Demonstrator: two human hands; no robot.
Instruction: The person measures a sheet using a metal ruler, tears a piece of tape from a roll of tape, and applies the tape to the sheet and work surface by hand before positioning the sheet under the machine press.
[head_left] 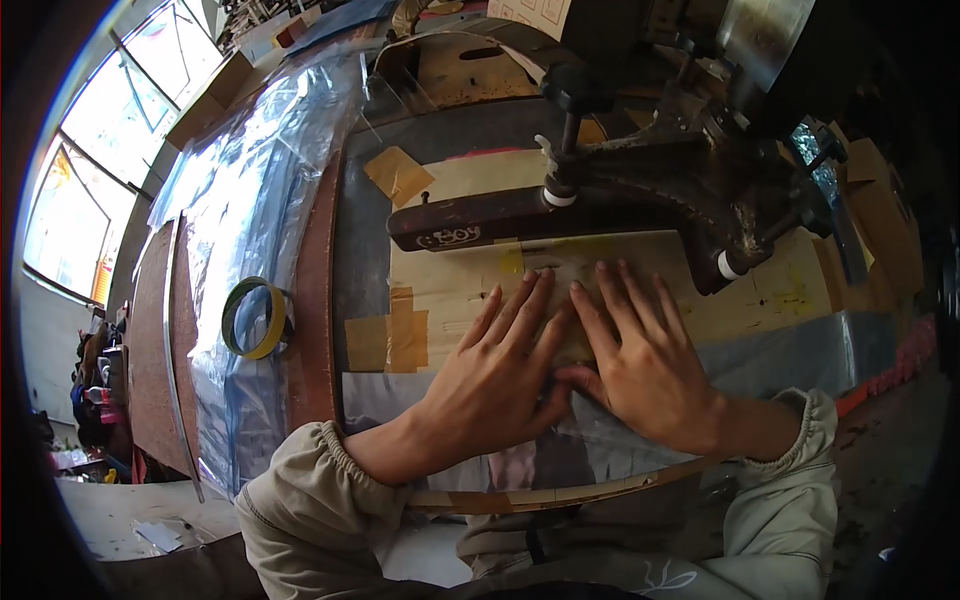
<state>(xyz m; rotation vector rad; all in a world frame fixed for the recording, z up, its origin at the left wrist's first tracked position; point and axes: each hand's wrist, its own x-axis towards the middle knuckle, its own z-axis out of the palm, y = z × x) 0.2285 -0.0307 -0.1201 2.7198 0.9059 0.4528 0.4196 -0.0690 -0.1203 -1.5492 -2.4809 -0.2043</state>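
Observation:
Both my hands lie flat, side by side, on a pale board taped down to the work table. My left hand (492,375) has its fingers stretched out and slightly apart, with nothing held. Beside it my right hand (655,370) is spread too, its thumb close to my left thumb. Their fingertips rest on the pale board (450,290), just below the dark red arm (480,222) of a machine. Clear plastic sheeting (620,445) lies beneath the palms. Brown tape (407,330) holds the board's left side.
A yellow tape roll (257,318) stands on clear plastic film (240,200) to the left. The machine's dark metal frame (690,170), with knobs, reaches over the upper right. A metal strip (172,350) runs along the far left, near windows. Cardboard (880,210) stands at the right.

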